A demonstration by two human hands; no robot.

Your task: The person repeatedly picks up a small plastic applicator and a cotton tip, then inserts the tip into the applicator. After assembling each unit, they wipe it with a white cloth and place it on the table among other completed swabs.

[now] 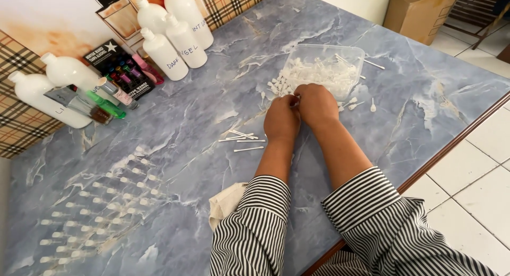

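On the blue marbled tabletop (212,122), a clear tray (324,63) of white parts sits just beyond both hands. The left hand (281,118) and right hand (317,103) touch, each grip pinched on one small white part (294,99) between them. Loose tubes (240,138) lie left, bottles (175,34) well apart.

Blue-grey marbled bench (175,122) with white veins and a brown edge. White plastic bottles (175,40) stand against a tan, black and red checked backdrop (21,114). Clear tub (297,55) of white plastic parts (324,71). Black-and-white striped sleeves (255,228). Cream cloth (226,201). White floor tiles (478,186).
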